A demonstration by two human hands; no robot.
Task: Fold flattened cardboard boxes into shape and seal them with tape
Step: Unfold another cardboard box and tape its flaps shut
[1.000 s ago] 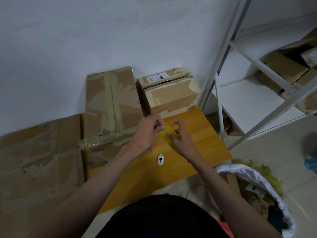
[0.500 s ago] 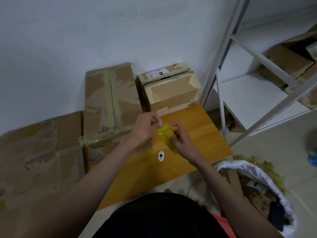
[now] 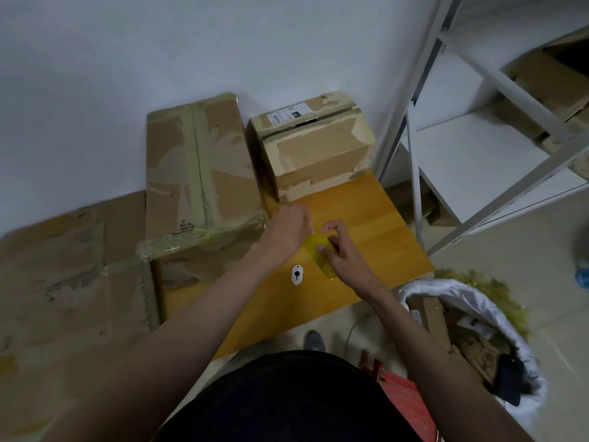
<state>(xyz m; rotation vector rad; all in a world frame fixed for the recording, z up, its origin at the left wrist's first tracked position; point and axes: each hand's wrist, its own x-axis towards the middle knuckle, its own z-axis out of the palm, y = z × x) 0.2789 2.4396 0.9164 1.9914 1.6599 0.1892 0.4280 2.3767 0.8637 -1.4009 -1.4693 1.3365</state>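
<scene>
You're working a strip of yellow tape [image 3: 319,257] between both hands over the wooden bench [image 3: 376,231], and the change since a moment ago is plain: the strip is looking longer now, stretching down toward you past your right hand [image 3: 342,255], where before it was showing as a small bunched patch between your fingertips. Your left hand [image 3: 285,229] is pinching the far end of the tape, its grip narrow and closed on the strip; your right hand is curling over the near part, thumb and fingers pinching it too, so both grips are holding tape and nothing else. That is telling me you're getting the strip opened out and straightened, which I'd judge is the preparation for sealing rather than the sealing itself. The tape is hanging just above the bench, not touching any cardboard. The small box [image 3: 318,148] is sitting at the far edge of the bench, well apart from your hands, its top flaps showing a dark gap between them, so it looks not yet sealed. The taller taped carton [image 3: 197,173] is standing to its left against the wall, and flattened cardboard [image 3: 63,275] is lying further left, untouched. A small white tag [image 3: 296,274] is resting on the bench just beside your left wrist.
</scene>
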